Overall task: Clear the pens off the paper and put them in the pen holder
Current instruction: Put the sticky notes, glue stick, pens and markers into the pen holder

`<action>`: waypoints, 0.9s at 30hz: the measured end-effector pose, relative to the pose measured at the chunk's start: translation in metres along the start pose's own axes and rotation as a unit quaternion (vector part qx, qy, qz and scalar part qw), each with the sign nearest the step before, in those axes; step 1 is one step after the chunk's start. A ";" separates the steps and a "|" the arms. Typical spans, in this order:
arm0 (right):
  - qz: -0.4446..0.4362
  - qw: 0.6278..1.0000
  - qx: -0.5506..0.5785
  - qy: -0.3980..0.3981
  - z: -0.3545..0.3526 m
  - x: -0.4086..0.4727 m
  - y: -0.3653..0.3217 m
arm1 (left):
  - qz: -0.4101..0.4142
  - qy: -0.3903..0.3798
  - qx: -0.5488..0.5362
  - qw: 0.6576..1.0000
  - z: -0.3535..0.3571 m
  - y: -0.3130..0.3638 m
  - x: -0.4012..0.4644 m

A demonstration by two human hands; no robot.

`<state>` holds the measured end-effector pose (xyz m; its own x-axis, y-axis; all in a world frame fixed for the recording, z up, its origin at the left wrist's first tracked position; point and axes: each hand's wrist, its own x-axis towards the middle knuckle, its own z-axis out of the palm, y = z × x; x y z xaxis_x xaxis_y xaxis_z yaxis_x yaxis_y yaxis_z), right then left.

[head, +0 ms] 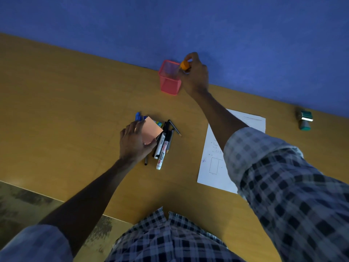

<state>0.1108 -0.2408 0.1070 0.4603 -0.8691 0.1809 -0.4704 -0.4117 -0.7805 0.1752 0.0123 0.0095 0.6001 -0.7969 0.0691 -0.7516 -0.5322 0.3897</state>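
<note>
Head view. Right hand (194,76), upper centre, pinches an orange-capped pen (184,65) at the rim of the pink holder (170,80). Left hand (135,142) presses, fingers curled, on a pink pad (152,131) over the remaining pens (162,146), mid-frame, left of the paper (213,157). Pens are probably light, stiff, smooth; best pinched mid-barrel.

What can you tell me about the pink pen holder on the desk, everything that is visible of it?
The pen holder is a square pink cup that looks like wire mesh, open at the top and standing upright on the wooden desk, close to the blue wall. It looks empty through the mesh. The right hand holds an orange-capped object at its right rim; whether hand or object touches it is unclear.
</note>
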 end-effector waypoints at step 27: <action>-0.048 0.994 -0.010 -0.103 0.015 0.020 -0.004 | 0.079 0.096 -0.170 0.978 -0.037 0.065 0.154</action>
<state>0.1336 -0.2523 0.1045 0.6462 -0.7527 0.1261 -0.4311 -0.4963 -0.7536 0.2289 -0.1346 0.0794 0.5491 -0.7753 0.3120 -0.7241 -0.2548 0.6409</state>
